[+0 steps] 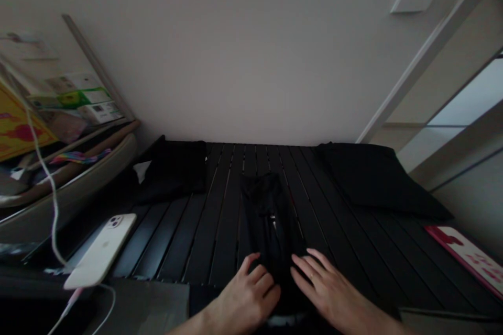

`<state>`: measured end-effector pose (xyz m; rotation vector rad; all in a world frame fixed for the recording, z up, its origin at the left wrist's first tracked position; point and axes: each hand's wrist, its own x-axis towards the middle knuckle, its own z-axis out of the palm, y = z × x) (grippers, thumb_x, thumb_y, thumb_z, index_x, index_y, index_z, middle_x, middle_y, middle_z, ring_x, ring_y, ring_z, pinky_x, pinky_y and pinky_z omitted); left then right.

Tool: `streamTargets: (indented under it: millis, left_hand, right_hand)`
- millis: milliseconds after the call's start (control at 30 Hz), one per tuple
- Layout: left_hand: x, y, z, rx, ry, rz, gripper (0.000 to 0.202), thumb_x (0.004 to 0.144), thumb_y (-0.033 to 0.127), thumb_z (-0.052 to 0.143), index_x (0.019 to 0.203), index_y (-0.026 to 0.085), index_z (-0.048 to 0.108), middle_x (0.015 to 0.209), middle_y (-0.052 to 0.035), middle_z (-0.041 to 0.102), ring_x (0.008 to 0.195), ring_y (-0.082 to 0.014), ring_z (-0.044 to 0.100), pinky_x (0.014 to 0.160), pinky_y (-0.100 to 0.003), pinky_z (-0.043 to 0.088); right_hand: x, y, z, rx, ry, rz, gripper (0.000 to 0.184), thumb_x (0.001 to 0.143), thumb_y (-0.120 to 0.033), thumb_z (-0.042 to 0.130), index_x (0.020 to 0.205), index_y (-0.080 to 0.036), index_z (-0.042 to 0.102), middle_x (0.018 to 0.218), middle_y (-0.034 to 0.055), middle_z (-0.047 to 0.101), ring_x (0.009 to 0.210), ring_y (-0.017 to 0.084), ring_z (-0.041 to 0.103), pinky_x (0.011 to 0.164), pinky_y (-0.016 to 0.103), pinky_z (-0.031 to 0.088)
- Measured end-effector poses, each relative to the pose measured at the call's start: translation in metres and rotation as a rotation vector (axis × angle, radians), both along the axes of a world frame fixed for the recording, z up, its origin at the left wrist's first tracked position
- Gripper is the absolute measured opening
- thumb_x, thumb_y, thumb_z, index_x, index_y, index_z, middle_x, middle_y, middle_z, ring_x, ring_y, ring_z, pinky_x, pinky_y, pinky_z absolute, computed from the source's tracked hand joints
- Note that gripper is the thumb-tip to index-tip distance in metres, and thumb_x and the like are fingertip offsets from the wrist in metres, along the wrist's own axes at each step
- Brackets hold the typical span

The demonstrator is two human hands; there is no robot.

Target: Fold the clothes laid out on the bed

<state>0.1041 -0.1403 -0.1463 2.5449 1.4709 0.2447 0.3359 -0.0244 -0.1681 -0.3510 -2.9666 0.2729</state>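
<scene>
A long, narrow black garment [267, 220] lies lengthwise down the middle of a black slatted table [212, 220]. My left hand [247, 296] rests on the garment's near end with its fingers curled inward, pressing on the cloth. My right hand [326, 282] lies flat beside it on the same end, fingers stretched out and slightly apart, a ring on one finger. The two hands are almost touching. In the dim light I cannot see whether the left fingers pinch any fabric.
A folded black cloth [173, 170] lies at the back left and a larger black pile [373, 178] at the back right. A white phone [102, 251] with a white cable [51, 188] sits at the left edge. A red-and-white card [467, 254] lies at right.
</scene>
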Motion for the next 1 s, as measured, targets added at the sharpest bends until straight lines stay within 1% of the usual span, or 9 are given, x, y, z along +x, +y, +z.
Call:
streamTargets:
  millis: [133,233,367,467,533,667,767,867,1000]
  left_hand:
    - [-0.01,0.006,0.024,-0.294,-0.342,-0.107,0.032,0.083,0.015,0.06,0.114,0.023,0.061,0.1,-0.0012,0.07,0.095,-0.0159,0.064,0.098,-0.03,0.043]
    - [-0.024,0.028,0.03,-0.411,-0.609,0.132,0.037,0.079,0.021,0.066,0.115,0.02,0.061,0.108,-0.0022,0.069,0.098,-0.0169,0.064,0.087,-0.024,0.048]
    - [-0.049,0.079,0.022,-0.159,-0.785,0.5,0.034,0.082,0.03,0.063,0.114,0.018,0.06,0.106,-0.0044,0.069,0.099,-0.0203,0.063,0.089,-0.031,0.048]
    - [-0.057,0.111,0.012,0.159,-0.732,0.721,0.05,0.085,0.024,0.055,0.134,0.019,0.044,0.126,-0.0106,0.059,0.116,-0.0237,0.056,0.097,-0.039,0.044]
    - [-0.052,0.12,0.003,0.334,-0.556,0.821,0.063,0.088,0.024,0.051,0.146,0.019,0.026,0.146,-0.0145,0.041,0.135,-0.0273,0.038,0.106,-0.046,0.035]
    - [-0.03,0.111,-0.019,0.297,-0.142,0.673,0.06,0.093,0.035,0.045,0.149,0.025,0.024,0.154,-0.0099,0.029,0.144,-0.03,0.018,0.113,-0.055,0.02]
    - [-0.023,0.104,-0.031,0.126,-0.019,0.583,0.057,0.094,0.044,0.041,0.147,0.027,0.029,0.153,-0.0088,0.031,0.141,-0.0324,0.024,0.11,-0.06,0.023]
    - [-0.026,0.102,-0.032,0.089,-0.016,0.596,0.055,0.095,0.047,0.036,0.146,0.026,0.032,0.154,-0.0069,0.03,0.142,-0.0311,0.023,0.11,-0.058,0.025]
    - [-0.034,0.1,-0.026,0.215,0.014,0.891,0.048,0.095,0.032,0.039,0.14,0.015,0.041,0.145,-0.0133,0.042,0.136,-0.0302,0.031,0.108,-0.05,0.03]
  right_hand:
    - [-0.002,0.001,0.037,-0.249,-0.159,0.128,0.041,0.071,-0.002,0.05,0.103,-0.022,0.066,0.102,0.0064,0.07,0.099,0.022,0.062,0.096,0.038,0.045]
    - [-0.017,0.033,0.07,-0.494,-0.222,0.096,0.036,0.071,-0.003,0.048,0.095,-0.022,0.066,0.093,0.0016,0.07,0.092,0.018,0.063,0.086,0.03,0.047]
    - [-0.058,0.086,0.084,-0.436,0.04,-0.136,0.027,0.081,-0.013,0.046,0.099,-0.02,0.065,0.095,0.0039,0.07,0.09,0.019,0.064,0.084,0.032,0.047]
    - [-0.092,0.106,0.069,-0.181,0.323,-0.39,0.036,0.088,-0.025,0.045,0.122,-0.018,0.057,0.119,0.0112,0.063,0.111,0.025,0.057,0.095,0.041,0.044]
    - [-0.108,0.104,0.048,0.025,0.388,-0.515,0.054,0.089,-0.036,0.047,0.139,-0.016,0.042,0.143,0.0166,0.044,0.132,0.031,0.039,0.106,0.05,0.033]
    - [-0.115,0.086,-0.004,0.102,0.13,-0.419,0.061,0.092,-0.037,0.039,0.149,-0.021,0.027,0.157,0.0099,0.018,0.144,0.028,0.014,0.113,0.055,0.015]
    - [-0.112,0.08,-0.029,0.004,-0.033,-0.381,0.06,0.092,-0.035,0.034,0.15,-0.02,0.024,0.158,0.0083,0.018,0.144,0.025,0.015,0.113,0.055,0.012]
    - [-0.107,0.083,-0.031,-0.031,0.004,-0.428,0.055,0.095,-0.04,0.029,0.147,-0.023,0.03,0.156,0.0071,0.025,0.142,0.025,0.021,0.112,0.055,0.016]
    - [-0.098,0.089,-0.019,0.08,0.145,-0.704,0.05,0.095,-0.042,0.034,0.131,-0.012,0.05,0.138,0.0195,0.048,0.126,0.031,0.042,0.098,0.048,0.036]
